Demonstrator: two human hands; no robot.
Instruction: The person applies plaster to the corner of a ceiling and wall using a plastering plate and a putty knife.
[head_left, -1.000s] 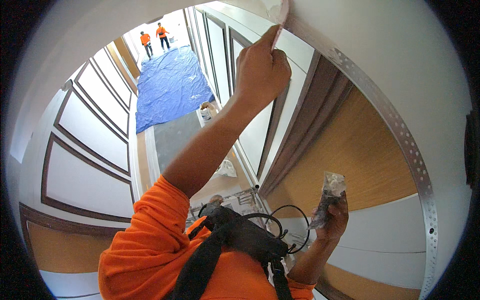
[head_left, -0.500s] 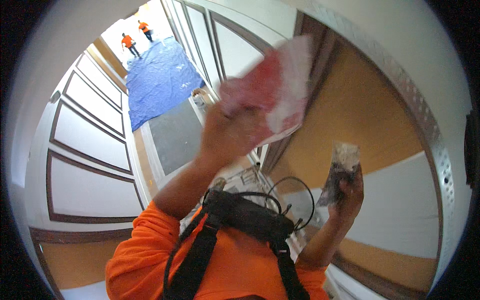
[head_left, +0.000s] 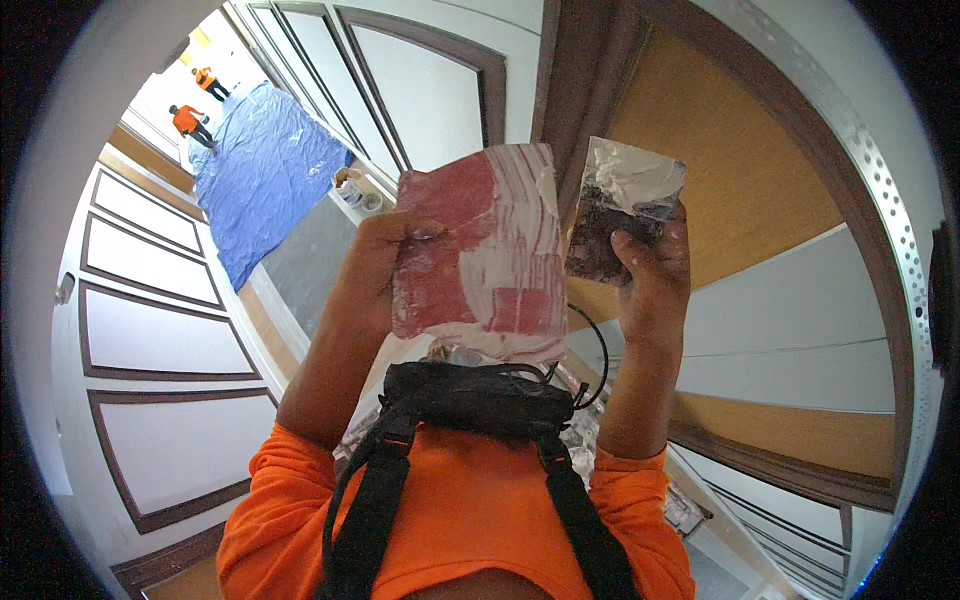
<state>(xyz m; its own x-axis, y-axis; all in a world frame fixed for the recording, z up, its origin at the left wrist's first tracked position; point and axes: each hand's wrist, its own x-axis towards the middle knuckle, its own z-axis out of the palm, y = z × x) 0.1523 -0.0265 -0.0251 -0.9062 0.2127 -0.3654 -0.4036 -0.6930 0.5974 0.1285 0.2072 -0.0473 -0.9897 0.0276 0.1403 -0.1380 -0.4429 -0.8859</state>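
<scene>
My left hand (head_left: pixel 388 243) grips a flat red board (head_left: pixel 480 260) by its left edge, thumb on its face; the board is smeared with streaks of white paste, heaviest at right and bottom. Close beside it on the right, my right hand (head_left: pixel 654 262) holds a smaller, dark rectangular scraper (head_left: pixel 604 225) upright, thumb over its face, with a thick blob of white paste (head_left: pixel 628 172) on its upper part. The two tools are held at chest height, above a black harness pack (head_left: pixel 470 400) with looped cables.
A perforated metal strip (head_left: pixel 912 280) follows the curved edge at right. Panelled white walls (head_left: pixel 160 330) flank the corridor. Along it lie a blue plastic sheet (head_left: pixel 260 170) and grey floor covering (head_left: pixel 300 260), with containers (head_left: pixel 352 190) alongside. Two people (head_left: pixel 188 124) in orange tops are at the far end.
My left hand has come down from the upper edge, turning the red board flat toward view beside the scraper. My right hand has risen. The view has shifted; the distant people have changed stance.
</scene>
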